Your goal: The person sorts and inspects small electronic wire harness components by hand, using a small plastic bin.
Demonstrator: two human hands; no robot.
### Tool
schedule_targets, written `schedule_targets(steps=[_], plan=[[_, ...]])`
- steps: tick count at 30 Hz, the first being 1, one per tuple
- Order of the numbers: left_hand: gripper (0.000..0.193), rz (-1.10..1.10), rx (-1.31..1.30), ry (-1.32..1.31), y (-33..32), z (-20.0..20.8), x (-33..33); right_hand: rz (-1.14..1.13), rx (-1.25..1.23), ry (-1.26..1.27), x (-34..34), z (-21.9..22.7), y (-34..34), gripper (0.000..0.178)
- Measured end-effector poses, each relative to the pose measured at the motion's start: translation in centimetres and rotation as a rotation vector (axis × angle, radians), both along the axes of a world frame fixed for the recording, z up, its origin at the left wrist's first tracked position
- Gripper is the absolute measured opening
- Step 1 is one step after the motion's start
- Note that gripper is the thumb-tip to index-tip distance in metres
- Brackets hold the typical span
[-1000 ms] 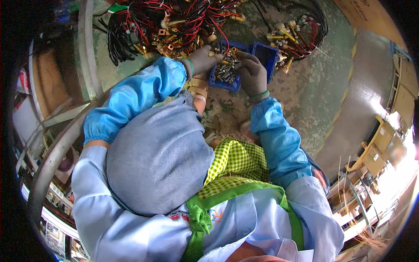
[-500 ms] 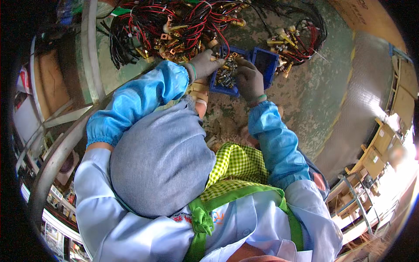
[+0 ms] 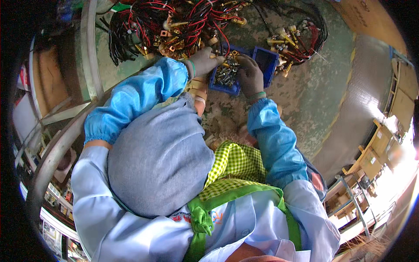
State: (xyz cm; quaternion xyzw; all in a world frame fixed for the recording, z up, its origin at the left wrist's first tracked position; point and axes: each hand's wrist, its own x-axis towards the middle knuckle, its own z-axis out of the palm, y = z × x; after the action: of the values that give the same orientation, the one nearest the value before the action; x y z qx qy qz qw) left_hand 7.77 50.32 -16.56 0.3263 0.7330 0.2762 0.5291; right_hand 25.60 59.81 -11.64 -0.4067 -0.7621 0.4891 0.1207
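My left hand (image 3: 202,63), in a grey glove, is closed at the left edge of a blue bin (image 3: 224,90). A small tan or brass-coloured bit shows at its fingertips, too small to name. Inside the bin lie loose bolts and nuts (image 3: 225,77). My right hand (image 3: 250,79), gloved too, reaches over the bin's right side with its fingers bent together near the far end. What those fingers hold, if anything, is hidden. A red wire comes down from the far side between the two hands.
Beyond my hands lie bundled black and red cables (image 3: 192,22) with brass fittings (image 3: 174,41). A second blue bin (image 3: 267,56) adjoins on the right, with another cable coil (image 3: 312,41) past it. A metal frame rail (image 3: 88,52) stands left; cartons (image 3: 379,139) are at the right.
My left hand has shifted slightly up and left. My right fingers have moved a little at the bin's far end. The bins and cables stay in place.
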Motion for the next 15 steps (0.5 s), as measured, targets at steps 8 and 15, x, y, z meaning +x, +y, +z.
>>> schedule_targets(steps=[8, 15], plan=[[0.061, -0.025, 0.021, 0.081, -0.4, -1.1, -0.2, 0.093, 0.074, -0.029, -0.2, 0.6, 0.0, 0.023], [0.061, -0.026, -0.108, 0.151, -0.3, -1.1, -0.3, 0.17, 0.186, -0.121, 0.0, -0.8, -0.2, 0.031]])
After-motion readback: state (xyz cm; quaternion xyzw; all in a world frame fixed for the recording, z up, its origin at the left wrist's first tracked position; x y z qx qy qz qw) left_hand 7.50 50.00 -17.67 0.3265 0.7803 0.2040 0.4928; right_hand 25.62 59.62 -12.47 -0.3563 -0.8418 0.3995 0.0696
